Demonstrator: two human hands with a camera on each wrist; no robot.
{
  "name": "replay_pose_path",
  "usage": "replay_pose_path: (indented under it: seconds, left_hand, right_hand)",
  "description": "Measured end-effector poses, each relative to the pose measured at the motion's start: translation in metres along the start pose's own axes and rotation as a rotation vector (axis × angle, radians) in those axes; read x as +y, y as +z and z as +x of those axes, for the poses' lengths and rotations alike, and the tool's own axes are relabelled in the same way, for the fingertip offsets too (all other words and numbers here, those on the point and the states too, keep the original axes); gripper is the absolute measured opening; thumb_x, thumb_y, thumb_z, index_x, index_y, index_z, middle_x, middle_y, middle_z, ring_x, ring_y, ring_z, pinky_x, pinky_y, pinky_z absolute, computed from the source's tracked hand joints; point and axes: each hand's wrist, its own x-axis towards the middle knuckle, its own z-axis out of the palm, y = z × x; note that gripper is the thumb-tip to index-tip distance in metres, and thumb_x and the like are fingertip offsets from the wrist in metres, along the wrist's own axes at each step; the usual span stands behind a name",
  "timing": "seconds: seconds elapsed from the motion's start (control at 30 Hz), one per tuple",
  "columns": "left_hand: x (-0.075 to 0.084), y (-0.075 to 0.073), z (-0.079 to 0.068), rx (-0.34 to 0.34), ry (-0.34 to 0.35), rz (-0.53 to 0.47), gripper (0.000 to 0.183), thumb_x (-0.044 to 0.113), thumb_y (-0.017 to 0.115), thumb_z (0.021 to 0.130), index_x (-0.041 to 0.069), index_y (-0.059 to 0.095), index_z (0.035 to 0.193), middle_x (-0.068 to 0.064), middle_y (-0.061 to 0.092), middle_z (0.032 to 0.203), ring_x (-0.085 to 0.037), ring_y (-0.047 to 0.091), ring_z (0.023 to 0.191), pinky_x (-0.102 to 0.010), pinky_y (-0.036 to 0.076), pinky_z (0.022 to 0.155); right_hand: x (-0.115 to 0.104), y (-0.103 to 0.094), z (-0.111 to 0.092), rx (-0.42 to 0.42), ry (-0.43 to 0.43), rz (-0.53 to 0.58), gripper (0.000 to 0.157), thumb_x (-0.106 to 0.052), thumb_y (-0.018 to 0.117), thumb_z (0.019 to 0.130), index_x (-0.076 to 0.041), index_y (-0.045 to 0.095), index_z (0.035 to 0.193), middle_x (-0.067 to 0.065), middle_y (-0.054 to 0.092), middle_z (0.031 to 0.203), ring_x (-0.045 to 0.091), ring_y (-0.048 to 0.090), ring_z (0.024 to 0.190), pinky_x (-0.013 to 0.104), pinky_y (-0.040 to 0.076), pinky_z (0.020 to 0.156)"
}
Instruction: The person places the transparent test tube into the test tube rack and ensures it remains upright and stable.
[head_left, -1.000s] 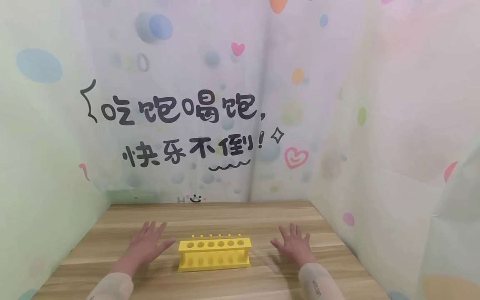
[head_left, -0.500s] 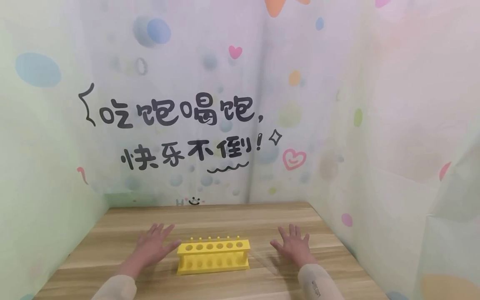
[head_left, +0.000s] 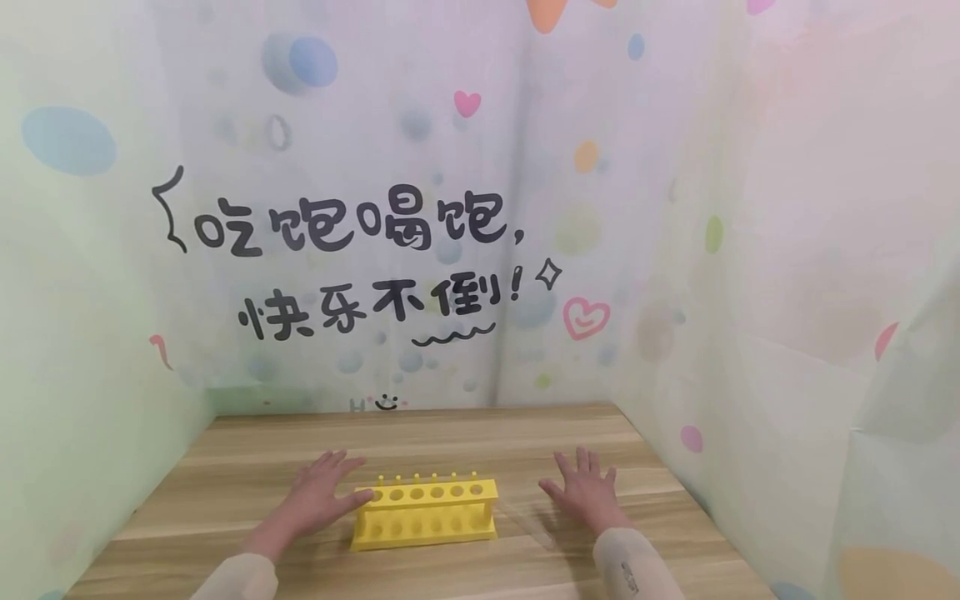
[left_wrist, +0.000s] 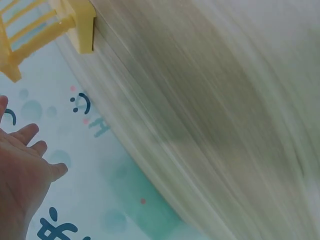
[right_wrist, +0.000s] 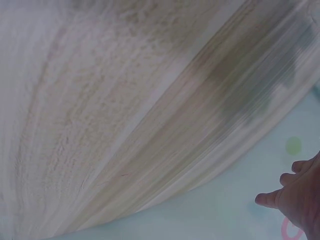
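A yellow test tube rack (head_left: 426, 494) stands upright on the wooden table (head_left: 645, 567), its row of round holes on top and a row of pegs behind. My left hand (head_left: 318, 493) is at the rack's left end, fingers extended, its thumb overlapping the top left corner in the head view. In the left wrist view that hand (left_wrist: 25, 170) has its fingers stretched out, and the end of the rack (left_wrist: 84, 27) shows at the top. To the right of the rack, a short distance off, my right hand (head_left: 588, 493) has spread fingers and holds nothing.
A patterned back wall (head_left: 420, 150) with black lettering rises behind the table's far edge. Side walls (head_left: 810, 375) enclose the table left and right. A faint pale streak (head_left: 528, 521) lies on the wood between the rack and the right hand.
My left hand has moved right to the rack, its thumb now over the top left corner. The right hand has stayed about where it was. The head view has shifted slightly.
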Motion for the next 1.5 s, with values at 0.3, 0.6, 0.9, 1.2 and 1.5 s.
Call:
replay_pose_path:
  seconds: [0.3, 0.6, 0.9, 1.2, 1.5]
  left_hand:
    - [0.003, 0.002, -0.003, -0.002, 0.029, -0.072, 0.059, 0.050, 0.067, 0.091, 0.008, 0.060, 0.133, -0.032, 0.040, 0.147, -0.056, 0.027, 0.137, -0.076, 0.014, 0.107]
    - [-0.001, 0.007, -0.005, 0.029, 0.047, -0.119, 0.045, 0.045, 0.071, 0.089, 0.014, 0.069, 0.121, -0.030, 0.047, 0.142, -0.055, 0.038, 0.131, -0.075, 0.024, 0.104]
    - [-0.003, 0.012, -0.008, 0.034, 0.036, -0.132, 0.041, 0.044, 0.071, 0.090, 0.015, 0.070, 0.119, -0.029, 0.049, 0.140, -0.054, 0.042, 0.128, -0.075, 0.028, 0.102]
    - [-0.002, 0.017, -0.009, 0.031, -0.002, -0.155, 0.045, 0.041, 0.068, 0.092, 0.010, 0.067, 0.124, -0.031, 0.047, 0.141, -0.054, 0.040, 0.130, -0.073, 0.026, 0.105]
    - [-0.002, 0.020, -0.009, -0.004, -0.068, -0.225, 0.044, 0.039, 0.067, 0.094, 0.009, 0.066, 0.127, -0.032, 0.044, 0.144, -0.055, 0.036, 0.132, -0.073, 0.029, 0.104]
  right_hand:
    - [-0.002, -0.001, -0.001, -0.001, 0.000, 0.011, 0.072, -0.059, 0.050, 0.097, -0.009, 0.044, 0.149, 0.035, 0.026, 0.153, 0.055, 0.021, 0.140, 0.080, 0.011, 0.104]
    - [-0.007, -0.001, 0.000, 0.002, 0.018, 0.100, 0.067, -0.050, 0.052, 0.099, -0.008, 0.041, 0.150, 0.034, 0.025, 0.154, 0.054, 0.020, 0.141, 0.079, 0.009, 0.105]
    - [-0.012, 0.002, 0.006, 0.017, 0.022, 0.154, 0.063, -0.047, 0.052, 0.100, -0.007, 0.043, 0.149, 0.031, 0.034, 0.151, 0.053, 0.028, 0.139, 0.077, 0.017, 0.105]
    - [-0.024, 0.005, 0.008, 0.052, 0.012, 0.241, 0.058, -0.040, 0.058, 0.099, -0.004, 0.048, 0.144, 0.029, 0.045, 0.143, 0.049, 0.041, 0.132, 0.070, 0.031, 0.104]
    - [-0.042, 0.008, 0.008, 0.065, -0.013, 0.351, 0.056, -0.035, 0.064, 0.096, -0.002, 0.052, 0.139, 0.029, 0.051, 0.138, 0.049, 0.046, 0.127, 0.071, 0.035, 0.100]
